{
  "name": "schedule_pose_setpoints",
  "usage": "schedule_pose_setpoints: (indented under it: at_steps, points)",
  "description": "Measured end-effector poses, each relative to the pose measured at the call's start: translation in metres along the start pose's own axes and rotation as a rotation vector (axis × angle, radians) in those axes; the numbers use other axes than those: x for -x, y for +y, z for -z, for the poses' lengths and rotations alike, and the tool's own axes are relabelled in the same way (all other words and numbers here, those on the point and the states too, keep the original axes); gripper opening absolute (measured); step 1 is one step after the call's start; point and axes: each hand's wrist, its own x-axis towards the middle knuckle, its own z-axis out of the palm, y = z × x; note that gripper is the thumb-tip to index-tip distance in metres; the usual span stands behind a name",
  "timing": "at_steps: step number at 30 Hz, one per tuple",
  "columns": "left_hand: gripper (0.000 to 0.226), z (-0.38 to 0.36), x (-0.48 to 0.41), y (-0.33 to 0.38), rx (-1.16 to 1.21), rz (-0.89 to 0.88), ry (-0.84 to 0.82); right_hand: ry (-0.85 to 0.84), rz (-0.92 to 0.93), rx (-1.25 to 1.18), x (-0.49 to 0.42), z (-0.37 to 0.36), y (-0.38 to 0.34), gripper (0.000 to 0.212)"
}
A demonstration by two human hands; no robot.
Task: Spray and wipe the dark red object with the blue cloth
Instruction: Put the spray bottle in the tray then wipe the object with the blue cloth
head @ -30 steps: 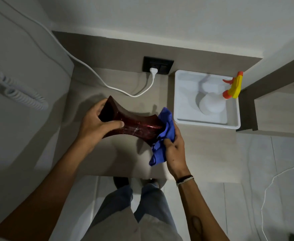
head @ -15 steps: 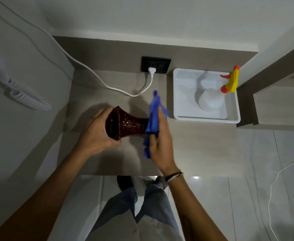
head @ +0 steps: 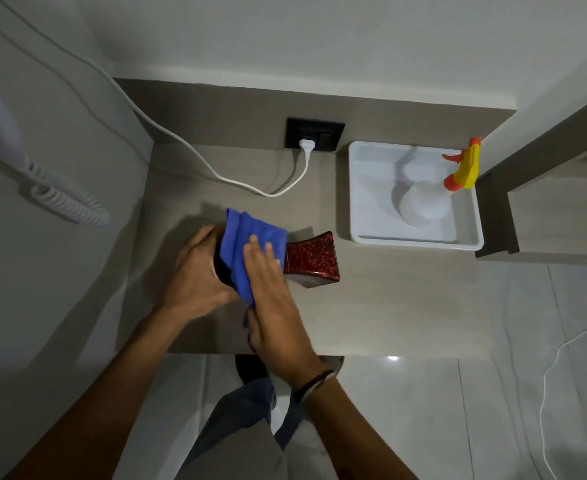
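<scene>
In the head view, the dark red object (head: 311, 257) is laid on its side near the front of the counter (head: 389, 306), its left end gripped by the curled fingers of the left hand (head: 195, 271), apparently so that it is kept from sliding. The blue cloth (head: 250, 237) is pressed over its middle by the right hand (head: 268, 289), fingers flat and close together, which suits wiping. The spray bottle (head: 423, 202) is stood in the white tray (head: 361, 202) at the far right, so spraying is judged done.

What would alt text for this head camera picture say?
Seen from above, a right hand presses a blue cloth onto a dark red object that the left hand steadies on a counter. A spray bottle stands in a white tray.
</scene>
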Motion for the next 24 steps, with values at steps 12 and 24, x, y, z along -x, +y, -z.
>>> schedule_pose_setpoints:
  at_steps: [12,24]
  points:
    - [0.092,0.006,0.006,-0.003,0.005,0.054,-0.009,0.017,0.039,0.024,0.005,-0.009,-0.002,0.086]
    - [0.09,0.015,-0.004,0.002,0.205,0.264,0.017,0.387,-0.66,-0.671,0.014,0.065,0.072,0.075]
